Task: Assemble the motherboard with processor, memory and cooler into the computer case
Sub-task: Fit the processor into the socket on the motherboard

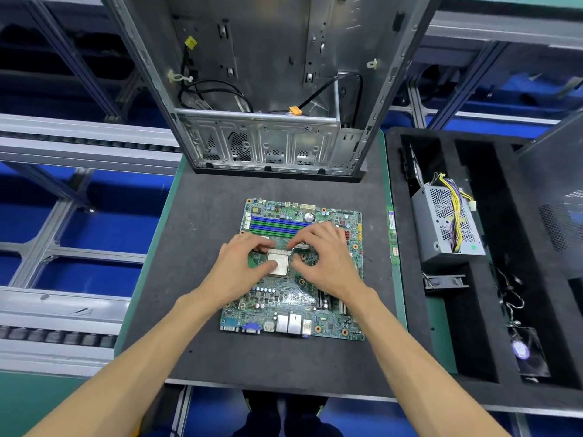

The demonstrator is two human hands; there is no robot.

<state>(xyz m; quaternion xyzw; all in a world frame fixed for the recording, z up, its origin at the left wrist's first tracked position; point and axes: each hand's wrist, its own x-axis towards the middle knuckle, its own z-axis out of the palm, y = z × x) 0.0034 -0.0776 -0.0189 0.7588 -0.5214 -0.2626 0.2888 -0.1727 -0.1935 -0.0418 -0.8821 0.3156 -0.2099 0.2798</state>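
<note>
Motherboard (299,272) lies flat on the counter (195,241), at 6 o'clock from the open computer case (268,89), and the processor (279,263) sits in its socket near the board's middle. Risk, as I judge it: if the chip is not square in the socket, pressing can bend pins, and uneven force can tilt it. Left hand (249,260) comes from 7 o'clock, thumb resting on the processor, fingers curled at its far edge. Right hand (321,250) comes from 5 o'clock, fingers curled at the socket's 3 o'clock side; whether it pinches the latch I cannot tell. A memory stick (392,234) waits at 3 o'clock.
</note>
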